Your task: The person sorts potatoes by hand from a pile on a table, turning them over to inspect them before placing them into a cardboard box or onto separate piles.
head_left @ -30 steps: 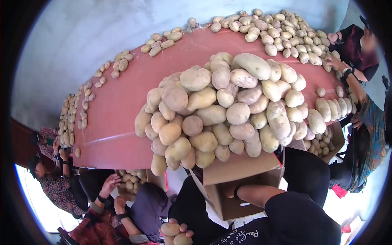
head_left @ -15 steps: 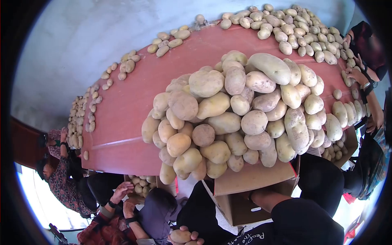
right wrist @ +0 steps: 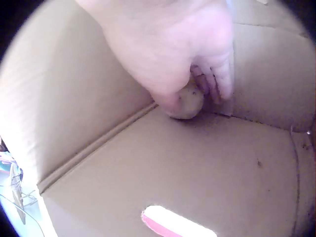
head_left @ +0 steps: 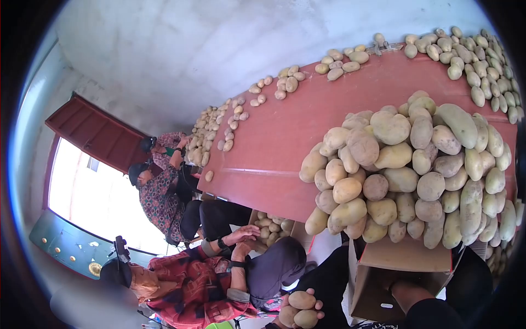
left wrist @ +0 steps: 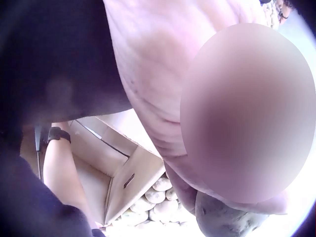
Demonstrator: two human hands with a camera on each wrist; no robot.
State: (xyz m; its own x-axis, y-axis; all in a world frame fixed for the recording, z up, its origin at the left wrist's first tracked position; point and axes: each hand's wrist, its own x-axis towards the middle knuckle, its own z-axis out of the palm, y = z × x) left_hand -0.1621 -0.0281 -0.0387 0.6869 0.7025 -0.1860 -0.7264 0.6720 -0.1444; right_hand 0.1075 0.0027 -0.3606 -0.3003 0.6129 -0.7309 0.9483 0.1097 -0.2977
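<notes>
In the head view my left hand [head_left: 300,315] cups three potatoes [head_left: 302,300] at the bottom edge, fingertips curled over their sides. The left wrist view shows its palm [left wrist: 148,74] close up, with a potato [left wrist: 224,217] below and a blur over part of the picture. My right hand [right wrist: 173,54] is down inside a cardboard box [right wrist: 163,168], thumb and fingers around one potato [right wrist: 190,102] in a bottom corner. From the head view, that hand is hidden in the box [head_left: 408,255], below a big potato pile [head_left: 405,181].
The pile lies on a red table [head_left: 257,148], with smaller potato groups [head_left: 345,63] along its far edge. To the left sits a person in a red patterned shirt [head_left: 192,279] beside a potato-filled box [head_left: 274,227]. Two more people sit farther left.
The head view has swung left, so the table, pile and box appear farther right. Three potatoes show again in my left hand. My right arm remains in the box.
</notes>
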